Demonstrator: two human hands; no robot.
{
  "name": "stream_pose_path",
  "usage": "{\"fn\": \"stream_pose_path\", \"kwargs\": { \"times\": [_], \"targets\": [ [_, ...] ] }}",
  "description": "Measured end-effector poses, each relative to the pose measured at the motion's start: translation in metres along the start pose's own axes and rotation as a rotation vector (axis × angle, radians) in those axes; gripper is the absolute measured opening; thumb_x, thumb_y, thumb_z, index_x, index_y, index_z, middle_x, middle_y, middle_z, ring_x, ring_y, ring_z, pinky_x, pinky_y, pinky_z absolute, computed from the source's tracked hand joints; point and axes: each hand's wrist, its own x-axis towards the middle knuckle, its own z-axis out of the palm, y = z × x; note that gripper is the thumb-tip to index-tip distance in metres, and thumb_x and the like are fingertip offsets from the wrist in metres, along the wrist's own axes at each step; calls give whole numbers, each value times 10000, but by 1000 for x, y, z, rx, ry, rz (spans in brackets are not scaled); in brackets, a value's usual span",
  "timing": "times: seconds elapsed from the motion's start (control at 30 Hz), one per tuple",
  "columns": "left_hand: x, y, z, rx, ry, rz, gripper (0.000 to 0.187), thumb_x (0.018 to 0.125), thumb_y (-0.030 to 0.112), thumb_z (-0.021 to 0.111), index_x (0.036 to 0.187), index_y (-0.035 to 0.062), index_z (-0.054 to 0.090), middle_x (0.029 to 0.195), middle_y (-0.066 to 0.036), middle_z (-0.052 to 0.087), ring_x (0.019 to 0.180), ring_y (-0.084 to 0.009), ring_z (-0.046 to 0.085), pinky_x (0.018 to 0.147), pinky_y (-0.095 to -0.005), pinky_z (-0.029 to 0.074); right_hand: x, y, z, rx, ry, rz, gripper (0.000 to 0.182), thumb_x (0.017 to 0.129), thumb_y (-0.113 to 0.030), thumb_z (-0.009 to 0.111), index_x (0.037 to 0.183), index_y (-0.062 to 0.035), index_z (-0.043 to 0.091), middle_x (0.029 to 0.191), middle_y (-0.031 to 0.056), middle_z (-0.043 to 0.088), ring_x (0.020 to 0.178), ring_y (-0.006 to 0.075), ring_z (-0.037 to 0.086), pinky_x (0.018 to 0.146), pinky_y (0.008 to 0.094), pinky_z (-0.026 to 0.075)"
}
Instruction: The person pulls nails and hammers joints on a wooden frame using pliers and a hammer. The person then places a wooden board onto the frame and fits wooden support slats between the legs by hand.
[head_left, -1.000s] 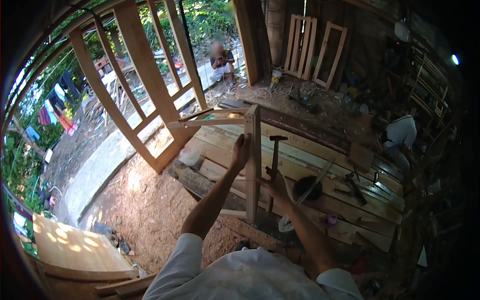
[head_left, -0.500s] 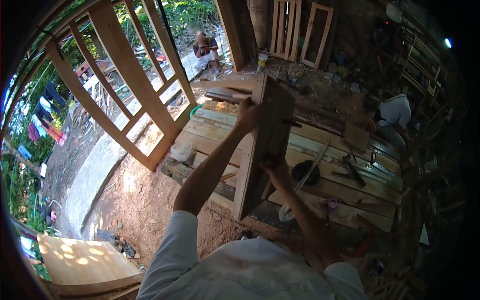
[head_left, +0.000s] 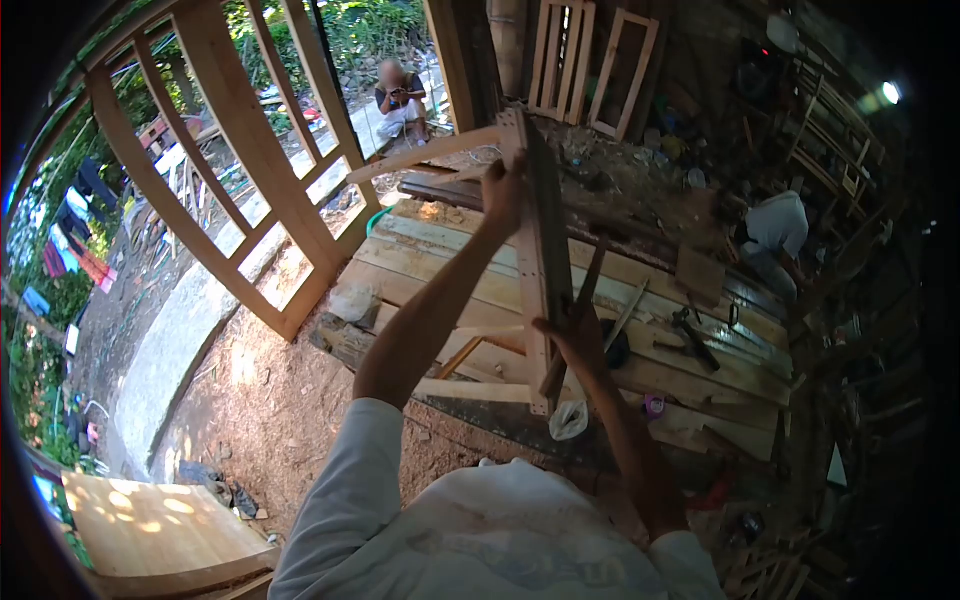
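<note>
A wooden frame [head_left: 533, 270] stands on edge over the plank-topped workbench [head_left: 440, 270], with long pieces of wood jutting from it to the left. My left hand [head_left: 504, 195] is closed around its upper part. Lower down, my right hand [head_left: 573, 335] grips the frame's right side. Beside the right hand runs a slim dark stick [head_left: 593, 270]; whether the fingers also hold it is hidden. Behind the right wrist, a black bowl [head_left: 617, 345] is partly covered. On the bench to the right lies a hammer [head_left: 700, 345].
A large slatted wooden frame [head_left: 220, 130] leans at left. Clear plastic [head_left: 568, 420] and a pink roll [head_left: 654, 405] lie near the bench's front. One person [head_left: 402, 100] sits outside; another person [head_left: 778, 225] bends at right. Sawdust [head_left: 250, 400] covers the floor.
The wooden frame has turned, so its broad dark face now shows only as a narrow edge. Its lower end has moved right and up, and both hands have moved with it.
</note>
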Motion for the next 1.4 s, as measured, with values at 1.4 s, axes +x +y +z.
{"fn": "stream_pose_path", "kwargs": {
  "times": [1.4],
  "targets": [
    [52,-98,-395,67,-235,-463,241,918,251,550,1043,46,562,862,-81,620,805,-183,614,709,-293,520,106,93,81,-18,374,286,484,753,-418,734,901,-3,533,827,72,541,801,189,516,737,325,409]
  ]
}}
